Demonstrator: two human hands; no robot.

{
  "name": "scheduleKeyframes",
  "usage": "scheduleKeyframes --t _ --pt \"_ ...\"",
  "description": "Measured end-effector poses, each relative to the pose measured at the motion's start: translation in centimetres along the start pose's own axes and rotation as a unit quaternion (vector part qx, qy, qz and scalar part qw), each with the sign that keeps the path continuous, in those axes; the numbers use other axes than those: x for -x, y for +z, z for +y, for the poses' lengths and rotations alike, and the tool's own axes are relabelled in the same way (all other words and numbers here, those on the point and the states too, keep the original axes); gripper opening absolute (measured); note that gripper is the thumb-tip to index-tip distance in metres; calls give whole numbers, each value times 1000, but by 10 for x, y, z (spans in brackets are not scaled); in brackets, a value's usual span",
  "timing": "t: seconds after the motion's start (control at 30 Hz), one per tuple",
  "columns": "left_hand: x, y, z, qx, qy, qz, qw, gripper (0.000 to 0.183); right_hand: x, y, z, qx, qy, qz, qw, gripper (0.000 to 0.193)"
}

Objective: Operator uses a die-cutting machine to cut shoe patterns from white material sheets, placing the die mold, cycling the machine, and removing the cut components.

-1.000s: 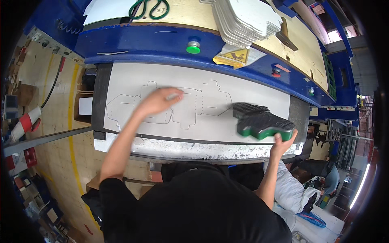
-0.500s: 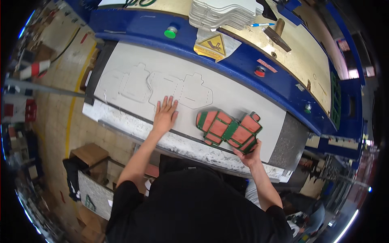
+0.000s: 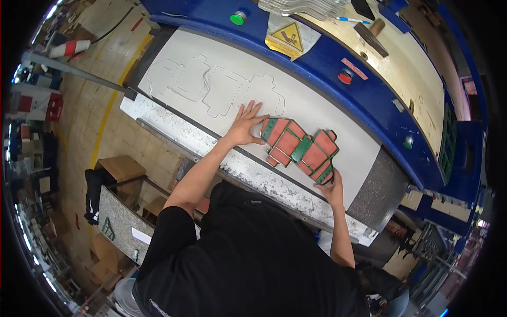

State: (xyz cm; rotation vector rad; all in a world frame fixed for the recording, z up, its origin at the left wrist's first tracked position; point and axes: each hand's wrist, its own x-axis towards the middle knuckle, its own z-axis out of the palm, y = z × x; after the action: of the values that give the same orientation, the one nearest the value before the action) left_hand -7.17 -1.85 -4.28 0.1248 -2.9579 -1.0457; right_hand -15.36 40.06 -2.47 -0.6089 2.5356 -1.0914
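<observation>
A cutting die (image 3: 302, 149), green with salmon-red rubber pads, lies on a pale cardboard sheet (image 3: 348, 132). At its left end my left hand (image 3: 245, 128) grips the edge between thumb and index finger, the other fingers spread over the sheet. My right hand (image 3: 332, 191) holds the die's right end, thumb on the near side and fingers partly hidden behind it. Left of the die, the sheet carries cut outlines (image 3: 224, 91) of jagged shapes, joined by dashed lines. The last outline reaches close to my left fingertips.
Beyond the sheet runs a blue machine beam (image 3: 322, 68) with a green button (image 3: 237, 18), a red button (image 3: 345, 77) and a yellow warning sign (image 3: 288, 37). Behind it are stacked cut sheets (image 3: 306, 6), a hammer (image 3: 371, 38) and a pen (image 3: 352, 20). A worn metal edge (image 3: 253, 171) borders my side.
My left hand has moved right from the sheet onto the die's left end. The die has shifted slightly away from me, with my right hand still on it. The view has tilted.
</observation>
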Motion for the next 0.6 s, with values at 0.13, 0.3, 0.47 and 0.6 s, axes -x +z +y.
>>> scheduleKeyframes --t 0.13,0.3,0.47,0.6 --pt "5 1 -8 23 8 24 999 90 -5 4 -3 66 -16 -8 998 87" --pt "11 4 -14 46 34 56 997 85 -5 9 -7 43 -4 3 999 86" --pt "16 3 -25 73 56 70 993 82 -12 10 -15 64 24 -8 998 88" --pt "15 -2 -33 78 84 62 991 76 -11 17 -11 57 59 15 997 91"
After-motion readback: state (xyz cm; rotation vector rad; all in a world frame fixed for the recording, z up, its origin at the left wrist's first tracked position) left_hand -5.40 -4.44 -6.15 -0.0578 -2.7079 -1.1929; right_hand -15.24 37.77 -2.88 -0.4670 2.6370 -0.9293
